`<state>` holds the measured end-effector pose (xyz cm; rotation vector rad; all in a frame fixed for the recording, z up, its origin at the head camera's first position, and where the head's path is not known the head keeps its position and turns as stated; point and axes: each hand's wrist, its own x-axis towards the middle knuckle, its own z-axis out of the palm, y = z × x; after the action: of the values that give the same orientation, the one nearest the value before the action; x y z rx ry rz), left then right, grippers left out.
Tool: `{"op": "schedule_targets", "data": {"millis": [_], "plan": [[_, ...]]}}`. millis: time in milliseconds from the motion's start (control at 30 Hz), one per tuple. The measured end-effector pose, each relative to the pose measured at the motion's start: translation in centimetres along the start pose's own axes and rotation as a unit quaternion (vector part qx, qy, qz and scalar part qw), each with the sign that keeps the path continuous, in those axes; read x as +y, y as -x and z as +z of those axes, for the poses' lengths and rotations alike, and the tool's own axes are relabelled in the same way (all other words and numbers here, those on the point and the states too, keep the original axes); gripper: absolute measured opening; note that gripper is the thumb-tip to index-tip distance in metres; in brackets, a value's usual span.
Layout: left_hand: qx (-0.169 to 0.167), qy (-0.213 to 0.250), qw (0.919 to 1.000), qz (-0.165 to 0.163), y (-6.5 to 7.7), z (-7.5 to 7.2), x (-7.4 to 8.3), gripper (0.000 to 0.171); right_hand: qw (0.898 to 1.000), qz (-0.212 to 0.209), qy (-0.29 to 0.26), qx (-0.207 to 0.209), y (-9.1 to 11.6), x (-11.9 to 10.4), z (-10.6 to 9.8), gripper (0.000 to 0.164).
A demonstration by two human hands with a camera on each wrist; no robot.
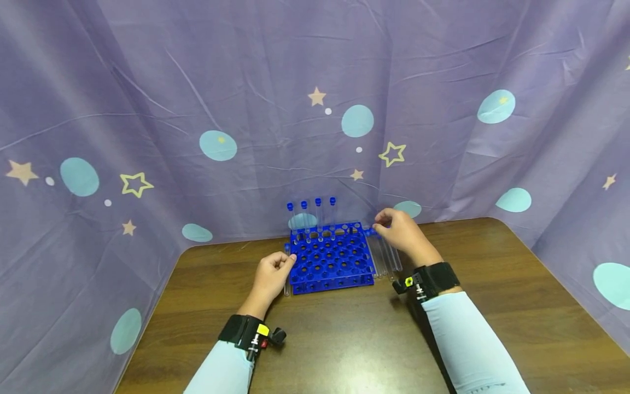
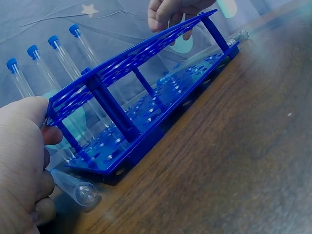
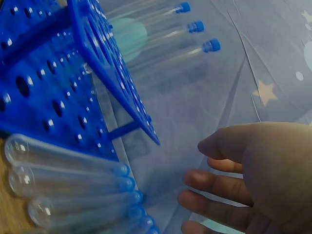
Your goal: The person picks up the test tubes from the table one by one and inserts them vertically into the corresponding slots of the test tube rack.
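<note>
A blue test tube rack (image 1: 334,262) stands on the table, with several capped clear test tubes (image 1: 319,219) upright in its back row. My left hand (image 1: 270,276) pinches the rack's left edge, the thumb at the top plate's corner (image 2: 50,109). Beneath that hand a loose test tube (image 2: 78,187) lies along the rack's side. Over on the right, my right hand (image 1: 401,232) hovers near the capped ends of several test tubes (image 3: 68,183) lying side by side. In the right wrist view its fingers (image 3: 214,185) are apart and hold nothing.
The wooden table (image 1: 339,339) extends in front of the rack and to both sides. A purple curtain (image 1: 275,109) with stars and dots hangs close behind the rack and around the table. Black camera straps (image 1: 438,279) circle both wrists.
</note>
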<state>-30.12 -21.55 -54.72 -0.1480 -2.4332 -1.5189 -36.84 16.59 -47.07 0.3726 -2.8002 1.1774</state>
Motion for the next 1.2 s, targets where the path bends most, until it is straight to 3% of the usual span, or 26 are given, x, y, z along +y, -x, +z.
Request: {"op": "schedule_targets", "data": {"millis": [500,767,1200], "plan": [[-0.001,0.008,1.0,0.005,-0.1,-0.1,0.0,0.037,1.0,0.016,0.023,0.008,0.0,2.6,-1.3,0.036],[-0.002,0.011,0.9999,0.002,0.0,-0.1,0.0,0.037,0.998,0.048,0.026,-0.015,0.1,3.8,-1.8,0.048],[-0.006,0.004,1.0,0.0,0.1,-0.1,-0.1,0.038,0.996,0.072,0.048,-0.035,0.1,4.9,-1.1,0.051]]}}
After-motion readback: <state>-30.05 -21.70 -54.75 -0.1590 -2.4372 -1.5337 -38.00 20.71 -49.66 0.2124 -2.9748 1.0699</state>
